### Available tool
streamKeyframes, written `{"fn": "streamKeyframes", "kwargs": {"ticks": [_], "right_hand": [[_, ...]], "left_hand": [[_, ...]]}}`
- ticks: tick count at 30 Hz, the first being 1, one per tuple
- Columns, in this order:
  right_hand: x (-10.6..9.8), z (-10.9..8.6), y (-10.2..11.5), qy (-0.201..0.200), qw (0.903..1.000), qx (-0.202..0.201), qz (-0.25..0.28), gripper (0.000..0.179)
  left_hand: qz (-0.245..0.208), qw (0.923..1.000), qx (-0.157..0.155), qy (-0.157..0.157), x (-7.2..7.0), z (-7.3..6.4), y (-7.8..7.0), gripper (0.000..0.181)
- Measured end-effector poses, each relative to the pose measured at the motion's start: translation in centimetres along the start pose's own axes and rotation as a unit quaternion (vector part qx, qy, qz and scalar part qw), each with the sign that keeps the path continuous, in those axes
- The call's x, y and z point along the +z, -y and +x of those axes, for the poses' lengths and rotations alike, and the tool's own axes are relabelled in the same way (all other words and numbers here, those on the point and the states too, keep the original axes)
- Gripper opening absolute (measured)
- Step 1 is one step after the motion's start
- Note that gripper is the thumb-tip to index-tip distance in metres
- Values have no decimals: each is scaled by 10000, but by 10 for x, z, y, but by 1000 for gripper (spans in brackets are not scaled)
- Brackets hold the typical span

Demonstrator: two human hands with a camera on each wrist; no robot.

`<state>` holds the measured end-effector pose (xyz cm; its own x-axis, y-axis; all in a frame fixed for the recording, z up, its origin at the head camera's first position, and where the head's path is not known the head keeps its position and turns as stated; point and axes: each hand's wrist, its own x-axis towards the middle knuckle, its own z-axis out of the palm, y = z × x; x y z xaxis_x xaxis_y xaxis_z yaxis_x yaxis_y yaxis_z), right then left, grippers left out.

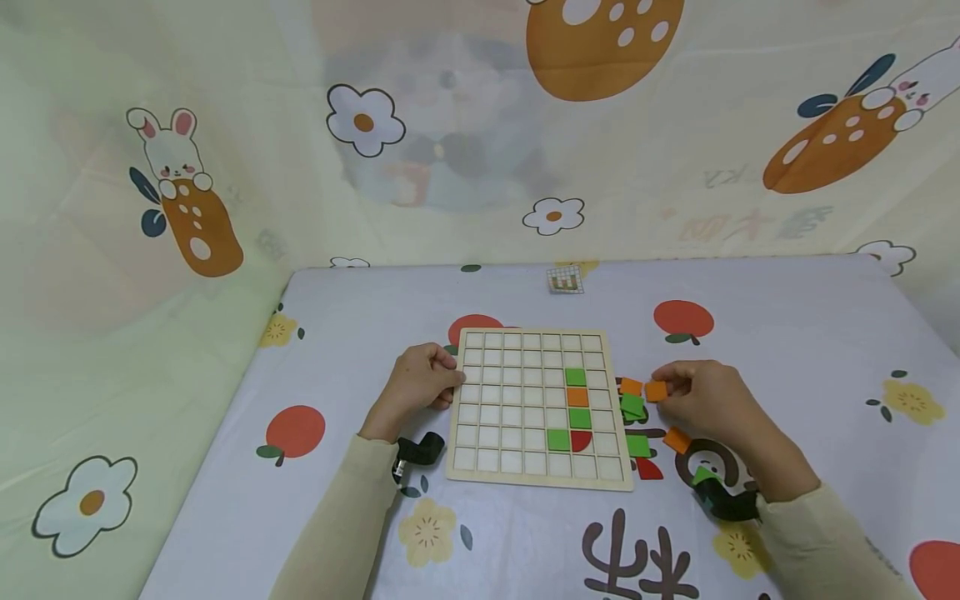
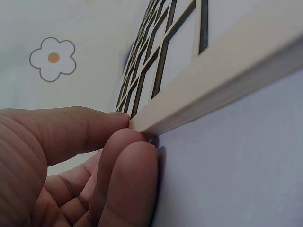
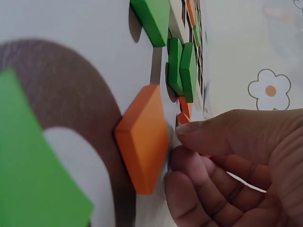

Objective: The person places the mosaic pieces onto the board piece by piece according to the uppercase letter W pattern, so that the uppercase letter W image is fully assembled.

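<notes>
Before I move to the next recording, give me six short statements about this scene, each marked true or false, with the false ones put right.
1. The left hand's grip is on the left edge of the grid board. True.
2. The right hand's grip has a red piece in it. False: it pinches an orange tile.
3. On the board, a red quarter-round piece sits just right of a green tile. True.
4. Every cell of the board is filled. False: only five pieces lie in it.
5. The small card lies beyond the board's far edge. True.
6. The loose pieces lie left of the board. False: the loose pieces lie to its right.
</notes>
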<state>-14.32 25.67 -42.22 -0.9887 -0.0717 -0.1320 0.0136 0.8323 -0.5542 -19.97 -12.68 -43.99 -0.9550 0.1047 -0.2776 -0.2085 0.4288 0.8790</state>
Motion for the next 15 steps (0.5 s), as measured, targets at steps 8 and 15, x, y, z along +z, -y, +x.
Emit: {"fn": "streamKeyframes", "kwargs": {"ticks": [8,15], "right_hand": [[-1,-1,-1,-45,9995,-16,-323,32],[0,-4,7,-204,9997,64,-141,32]], "left_hand": [[3,10000,19,12,0,1,0,16],[-34,10000,-16,32,-1,-1,0,16]]}}
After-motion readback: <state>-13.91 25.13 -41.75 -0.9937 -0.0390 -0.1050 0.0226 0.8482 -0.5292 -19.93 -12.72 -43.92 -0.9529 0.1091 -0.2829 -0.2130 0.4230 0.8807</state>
